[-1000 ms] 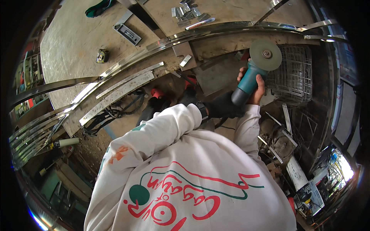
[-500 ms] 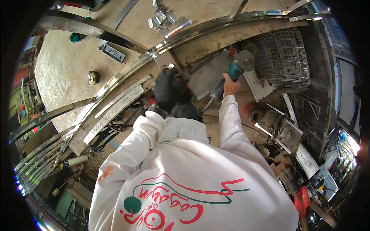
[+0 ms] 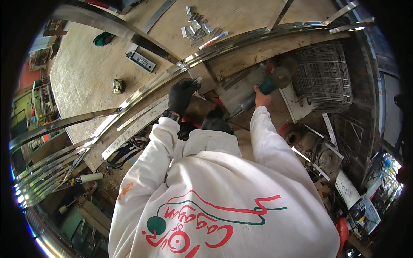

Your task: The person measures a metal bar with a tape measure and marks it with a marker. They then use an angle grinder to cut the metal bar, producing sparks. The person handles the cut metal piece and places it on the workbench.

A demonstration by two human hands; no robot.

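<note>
My left hand [image 3: 180, 96], in a black glove, is raised in front of my lap beside the curved metal frame. Its fingers are pinched on a small metal piece [image 3: 198, 81], which juts out to the right of the fingertips. My bare right hand [image 3: 262, 99] grips the teal body of an angle grinder [image 3: 267, 86]. The round disc [image 3: 282, 77] of the grinder points away to the right. From the grinder's rear a cord runs back toward my knees. Below the gloved hand, dark and red things by my lap are partly hidden.
The long shiny metal frame [image 3: 172, 70] arcs across the worktable [image 3: 86, 73]. On the table lie a tape measure [image 3: 118, 86], a square [image 3: 141, 61], a marker [image 3: 214, 40] and several cut metal pieces [image 3: 195, 26]. A wire-mesh stack [image 3: 323, 76] stands right of the grinder.
My left hand has shifted left and come up from my lap, so the small metal piece shows more plainly. The grinder stays in my right hand. The whole view has moved slightly.
</note>
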